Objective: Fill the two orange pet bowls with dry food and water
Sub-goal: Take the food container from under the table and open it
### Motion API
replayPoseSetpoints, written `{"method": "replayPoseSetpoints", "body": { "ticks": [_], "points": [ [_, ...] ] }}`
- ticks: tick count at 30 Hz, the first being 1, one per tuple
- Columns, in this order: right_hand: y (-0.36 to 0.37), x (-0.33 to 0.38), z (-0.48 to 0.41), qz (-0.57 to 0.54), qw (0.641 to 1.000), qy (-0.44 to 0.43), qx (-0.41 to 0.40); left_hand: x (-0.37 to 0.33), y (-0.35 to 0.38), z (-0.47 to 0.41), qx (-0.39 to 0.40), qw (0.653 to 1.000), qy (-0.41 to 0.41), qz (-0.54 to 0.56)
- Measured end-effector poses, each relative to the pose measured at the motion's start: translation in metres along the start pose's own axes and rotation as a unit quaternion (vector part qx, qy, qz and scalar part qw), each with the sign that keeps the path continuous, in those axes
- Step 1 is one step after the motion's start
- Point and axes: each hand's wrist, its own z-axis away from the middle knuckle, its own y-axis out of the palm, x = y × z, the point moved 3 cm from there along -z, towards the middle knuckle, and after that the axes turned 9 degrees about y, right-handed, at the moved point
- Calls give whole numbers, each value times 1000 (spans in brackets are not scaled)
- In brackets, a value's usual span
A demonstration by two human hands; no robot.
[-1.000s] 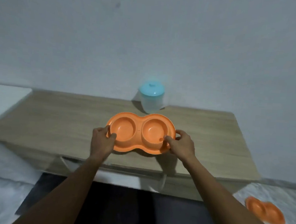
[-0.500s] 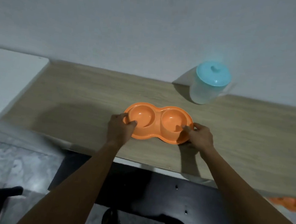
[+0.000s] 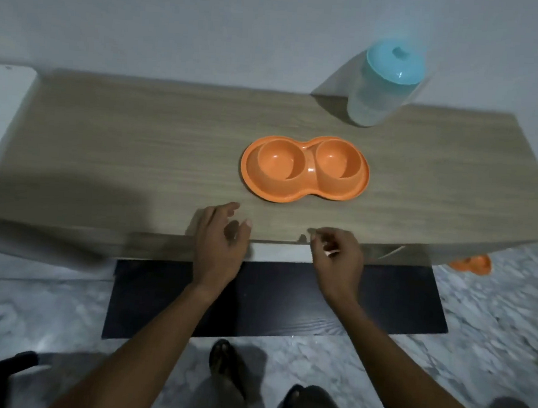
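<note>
While the empty orange double bowl rests on the surface ready for filling, our left hand and right hand hover nearby, fingers loosely spread, grasping nothing.

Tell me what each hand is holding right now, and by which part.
Nothing is held. The left hand and right hand are open and empty above the wooden table's front edge, apart from the orange plastic double pet bowl.

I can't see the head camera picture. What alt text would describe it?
An empty orange double pet bowl sits on a wooden table, with the person's left hand and right hand open near the front edge. A blue-lidded clear container stands behind.
</note>
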Motion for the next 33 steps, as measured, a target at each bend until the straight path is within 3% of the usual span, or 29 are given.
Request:
{"method": "replayPoseSetpoints", "body": {
  "ticks": [3, 7, 10, 19, 23, 26, 33],
  "points": [
    [24, -27, 36, 40, 996, -19, 76, 21, -4, 59, 2, 999, 45, -30],
    [59, -67, 38, 30, 986, 49, 154, 67, 18, 94, 55, 997, -11, -54],
    [82, -87, 22, 8, 982, 87, 167, 94, 44, 83, 74, 996, -50, -26],
    [147, -128, -40, -34, 985, 104, 129, 161, 101, 32, 9, 973, -212, 93],
    [176, -116, -56, -117, 974, 96, 167, 172, 98, 16, 49, 973, -200, 101],
    [194, -114, -61, -154, 960, 138, 190, 179, 97, 8, 83, 966, -228, 92],
    [167, -122, -27, -171, 947, 201, 184, 149, 83, 46, 48, 957, -200, 202]
  ]
}}
